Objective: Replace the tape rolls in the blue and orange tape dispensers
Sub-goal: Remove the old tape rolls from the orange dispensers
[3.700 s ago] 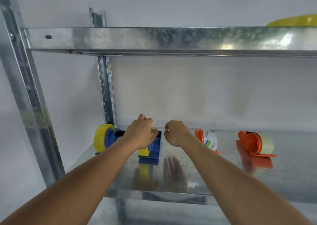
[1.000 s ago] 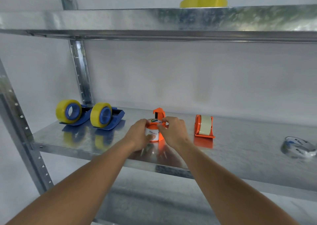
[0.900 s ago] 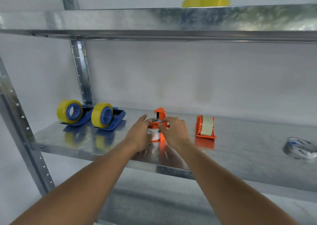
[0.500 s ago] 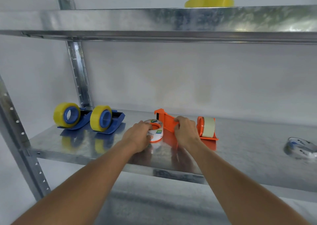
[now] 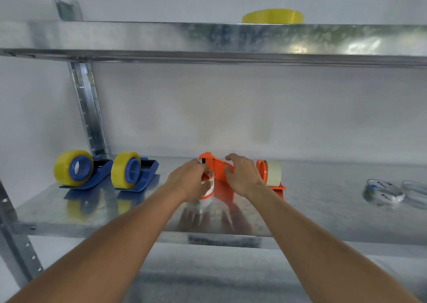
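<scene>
Two blue dispensers (image 5: pixel 97 173) (image 5: pixel 145 175) with yellow tape rolls (image 5: pixel 67 167) stand at the left of the metal shelf (image 5: pixel 92 210). In the middle, my left hand (image 5: pixel 189 180) is shut on a white printed tape roll (image 5: pixel 208 187) at the front of an orange dispenser (image 5: pixel 213 167). My right hand (image 5: pixel 242 175) rests on that dispenser's body, fingers curled over it. A second orange dispenser (image 5: pixel 262 171) with a pale roll (image 5: pixel 273 172) stands just right of my right hand.
Two flat clear tape rolls (image 5: pixel 383 190) (image 5: pixel 416 190) lie at the shelf's right. A yellow roll (image 5: pixel 272 16) sits on the upper shelf (image 5: pixel 208 39). A perforated upright (image 5: pixel 87 108) stands at the back left.
My hands shifted from the blue dispensers to the orange one. Over the last second, my left hand kept the white roll and my right hand moved onto the dispenser body.
</scene>
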